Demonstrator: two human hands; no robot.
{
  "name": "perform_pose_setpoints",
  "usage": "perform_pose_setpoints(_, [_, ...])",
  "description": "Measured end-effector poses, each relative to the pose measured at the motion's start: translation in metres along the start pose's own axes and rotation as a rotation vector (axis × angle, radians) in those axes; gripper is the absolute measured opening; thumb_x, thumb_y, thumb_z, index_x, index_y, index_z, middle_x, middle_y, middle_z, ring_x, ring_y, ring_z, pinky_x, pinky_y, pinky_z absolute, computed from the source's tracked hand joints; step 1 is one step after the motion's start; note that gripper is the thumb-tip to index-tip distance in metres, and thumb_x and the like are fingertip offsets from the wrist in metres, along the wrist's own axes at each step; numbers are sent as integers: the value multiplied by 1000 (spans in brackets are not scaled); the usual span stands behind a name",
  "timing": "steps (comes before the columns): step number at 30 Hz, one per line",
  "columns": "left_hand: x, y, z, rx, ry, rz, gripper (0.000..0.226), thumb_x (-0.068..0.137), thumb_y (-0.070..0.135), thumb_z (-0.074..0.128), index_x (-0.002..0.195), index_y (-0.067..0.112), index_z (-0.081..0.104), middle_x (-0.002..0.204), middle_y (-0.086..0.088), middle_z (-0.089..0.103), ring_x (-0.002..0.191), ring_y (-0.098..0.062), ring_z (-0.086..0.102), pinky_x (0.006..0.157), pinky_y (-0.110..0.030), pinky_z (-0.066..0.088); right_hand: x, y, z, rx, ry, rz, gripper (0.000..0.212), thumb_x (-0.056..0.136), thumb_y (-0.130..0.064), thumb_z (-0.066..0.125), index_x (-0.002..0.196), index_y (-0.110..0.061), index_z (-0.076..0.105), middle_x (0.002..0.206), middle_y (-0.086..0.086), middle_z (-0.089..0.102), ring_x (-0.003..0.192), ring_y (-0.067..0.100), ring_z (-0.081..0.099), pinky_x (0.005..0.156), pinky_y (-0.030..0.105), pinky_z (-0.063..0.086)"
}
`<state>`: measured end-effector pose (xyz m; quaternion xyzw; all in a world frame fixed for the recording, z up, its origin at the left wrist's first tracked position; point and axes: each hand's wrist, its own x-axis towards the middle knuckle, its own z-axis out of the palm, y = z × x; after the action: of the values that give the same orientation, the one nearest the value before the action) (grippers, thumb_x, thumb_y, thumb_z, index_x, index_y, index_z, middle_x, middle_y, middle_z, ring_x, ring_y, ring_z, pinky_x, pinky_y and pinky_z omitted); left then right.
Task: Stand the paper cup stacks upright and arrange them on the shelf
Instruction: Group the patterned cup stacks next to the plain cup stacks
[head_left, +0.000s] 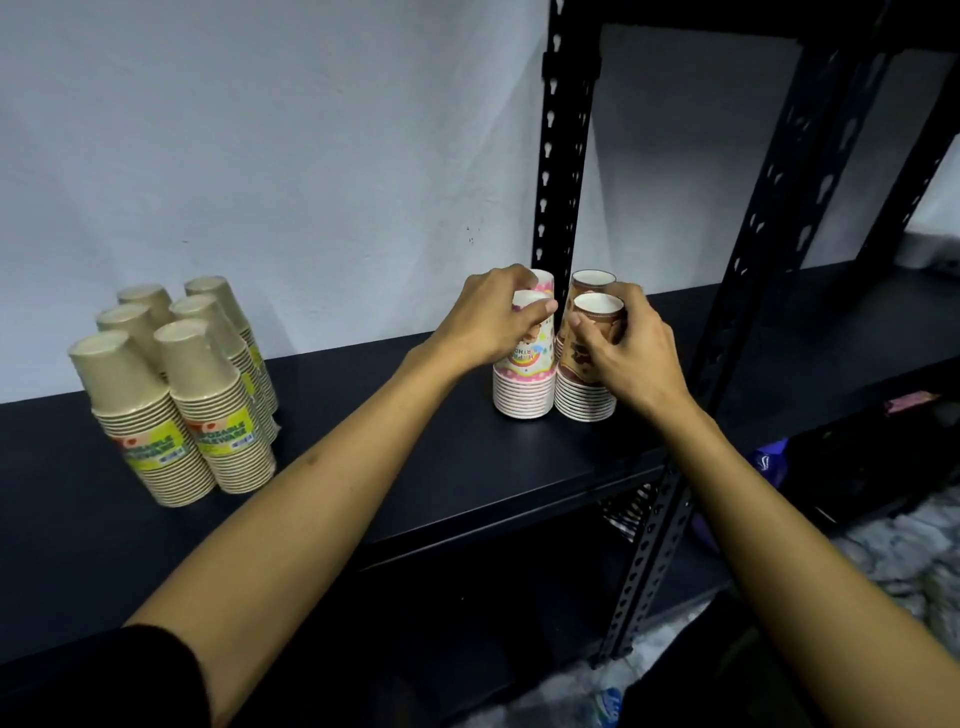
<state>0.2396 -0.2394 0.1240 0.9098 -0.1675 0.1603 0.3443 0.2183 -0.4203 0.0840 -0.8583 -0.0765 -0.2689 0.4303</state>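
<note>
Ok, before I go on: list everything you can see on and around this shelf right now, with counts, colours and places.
Tan cup stacks: six, beige with yellow-green labels, standing rim-down, clustered at the shelf's left.
Pink cup stacks: two, pink and white with birthday print, rim-down, mid-shelf by the post.
Brown cup stacks: two, brown patterned, rim-down, touching the pink ones on their right.
Shelf board: one, black.
Shelf posts: black, perforated; a rear one stands behind the cups.
Wall: pale grey, behind.
Floor clutter: whitish plastic, lower right.
Left hand: gripping the front pink stack's top.
Right hand: gripping the front brown stack's top.
</note>
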Motion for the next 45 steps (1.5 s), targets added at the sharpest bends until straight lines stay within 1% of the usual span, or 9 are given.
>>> perform_pose_setpoints(7, [-6, -7, -10, 21, -32, 8, 46, 88, 47, 71, 122, 15, 70, 117, -8, 72, 109, -22, 66, 87, -34, 56, -1, 2, -4, 46, -26, -1, 40, 89, -30, 74, 122, -12, 58, 84, -18, 62, 68, -24, 57, 58, -3, 38])
perform_pose_setpoints(11, [-17, -12, -30, 67, -71, 21, 46, 86, 48, 73, 118, 15, 71, 119, -1, 72, 108, -18, 65, 83, -26, 50, -5, -7, 2, 55, -56, -45, 44, 85, -40, 77, 119, -18, 60, 92, -11, 67, 81, -2, 64, 64, 4, 44])
perform_pose_setpoints(15, [-31, -19, -59, 170, -143, 6, 45, 86, 48, 74, 121, 21, 70, 122, 0, 70, 103, -18, 63, 83, -25, 44, -12, -20, 21, 119, -107, -103, 46, 84, -41, 77, 121, -19, 61, 100, -14, 66, 88, -4, 62, 73, 5, 45])
perform_pose_setpoints(21, [-46, -26, -112, 362, -309, -92, 45, 82, 48, 77, 120, 24, 70, 119, 3, 70, 97, -15, 62, 79, -24, 41, -15, -43, 57, 213, -216, -188, 51, 81, -49, 75, 118, -17, 61, 105, -7, 68, 96, 7, 66, 87, 33, 55])
perform_pose_setpoints(25, [-55, -30, -140, 488, -374, -128, 47, 79, 52, 78, 116, 25, 70, 115, 3, 71, 96, -15, 63, 81, -28, 46, -19, -59, 75, 265, -296, -231, 52, 82, -45, 77, 120, -15, 60, 106, -5, 68, 96, 5, 66, 87, 33, 55])
perform_pose_setpoints(32, [-62, -35, -169, 557, -472, -233, 58, 74, 57, 79, 122, 26, 66, 120, 4, 68, 103, -17, 64, 87, -31, 50, -18, -82, 92, 250, -437, -267, 65, 71, -69, 68, 119, -27, 58, 110, -12, 69, 103, 8, 66, 91, 39, 56])
perform_pose_setpoints(36, [-64, -36, -178, 552, -506, -221, 61, 82, 49, 75, 136, 23, 60, 128, 4, 67, 114, -17, 64, 95, -32, 49, -8, -88, 85, 218, -497, -298, 61, 79, -52, 76, 133, -29, 57, 121, -3, 61, 112, 11, 61, 98, 36, 52])
perform_pose_setpoints(39, [-64, -36, -179, 567, -518, -188, 46, 85, 40, 76, 127, 22, 68, 120, 6, 72, 110, -16, 65, 94, -34, 51, 4, -93, 80, 129, -572, -328, 60, 83, -35, 80, 137, -28, 56, 122, -1, 57, 107, 14, 60, 95, 33, 52])
perform_pose_setpoints(45, [-52, -47, -181, 671, -502, -201, 38, 86, 36, 77, 120, 20, 72, 111, 5, 74, 99, -17, 66, 87, -32, 51, 13, -96, 98, 157, -597, -344, 60, 83, -30, 80, 137, -24, 55, 126, -3, 57, 109, 17, 62, 92, 35, 55])
